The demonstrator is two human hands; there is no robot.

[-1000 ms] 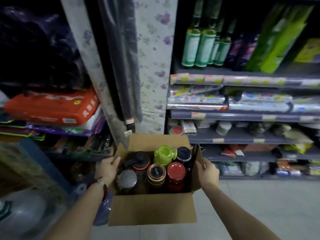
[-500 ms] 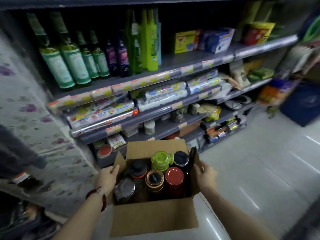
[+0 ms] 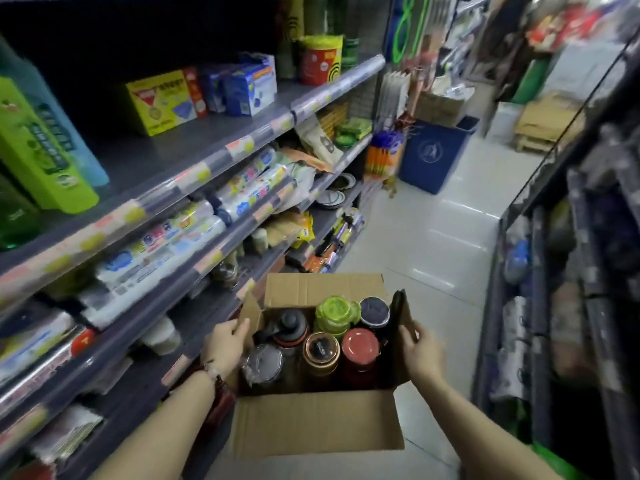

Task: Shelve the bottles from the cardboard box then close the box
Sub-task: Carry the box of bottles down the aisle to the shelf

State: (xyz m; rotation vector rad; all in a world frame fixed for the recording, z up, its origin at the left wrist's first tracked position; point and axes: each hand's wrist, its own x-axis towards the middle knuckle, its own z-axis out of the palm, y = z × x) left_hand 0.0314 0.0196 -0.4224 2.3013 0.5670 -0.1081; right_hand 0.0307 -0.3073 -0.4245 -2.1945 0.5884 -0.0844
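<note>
Bottles [image 3: 320,341] stand upright and packed close in the cardboard box [image 3: 317,420] you carry between your two hands, all its flaps open. Beyond your left grip, grey shelves [image 3: 194,174] run along the aisle, carrying green bottles, yellow and blue cartons, and rolls in printed wrap. Your left hand [image 3: 225,344] is clamped on the box's left wall, fingers hooked over the rim beside the raised left flap; a bracelet [image 3: 216,374] with red beads sits on that wrist. Just inside that grip is a bottle with a clear, foil-looking lid [image 3: 263,363], and behind it one with a black handled cap [image 3: 289,325]. In the middle, halfway between your hands, sit a copper-rimmed lid [image 3: 320,348] and, farther from you, a lime-green cap [image 3: 334,311]. Nearer your right grip are a red lid [image 3: 360,344] and a dark round lid [image 3: 374,308] behind it. Your right hand [image 3: 420,351] is closed on the box's right wall, thumb lying along the upright right flap. Past that hand lies pale tiled floor [image 3: 433,244], with a blue bin [image 3: 433,154] well up the aisle. To the right of your right forearm another shelf unit [image 3: 568,271] shows, too blurred to tell what it holds.
</note>
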